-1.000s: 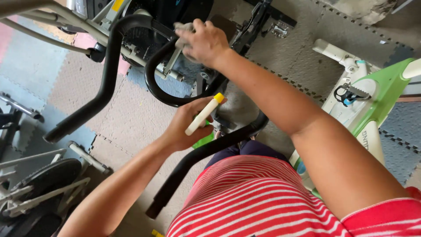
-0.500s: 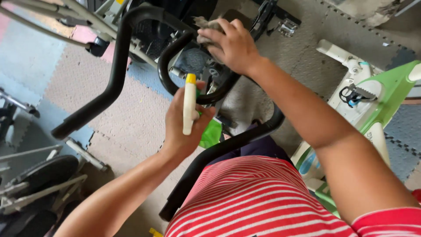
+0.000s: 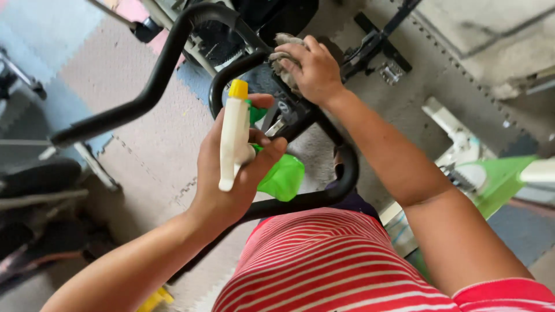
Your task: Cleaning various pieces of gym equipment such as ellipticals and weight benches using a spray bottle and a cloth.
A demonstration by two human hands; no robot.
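My left hand (image 3: 228, 173) grips a green spray bottle (image 3: 283, 176) with a white trigger head and yellow nozzle (image 3: 234, 130), held upright in front of my chest. My right hand (image 3: 312, 69) presses a grey cloth (image 3: 282, 55) against the centre of an exercise bike's black handlebars (image 3: 156, 84), near the console. The curved inner bar (image 3: 217, 92) loops just left of the cloth. My red-and-white striped shirt (image 3: 329, 266) fills the bottom of the view.
Foam floor tiles in grey, blue and pink lie under the bike. A white and green exercise machine (image 3: 491, 179) stands at the right. Another dark machine (image 3: 34, 190) sits at the left edge. A bike pedal (image 3: 392, 72) shows at the top.
My left hand has lifted the spray bottle higher and closer to the handlebars. My right hand with the cloth stayed on the bike's centre. The view tilted and shifted.
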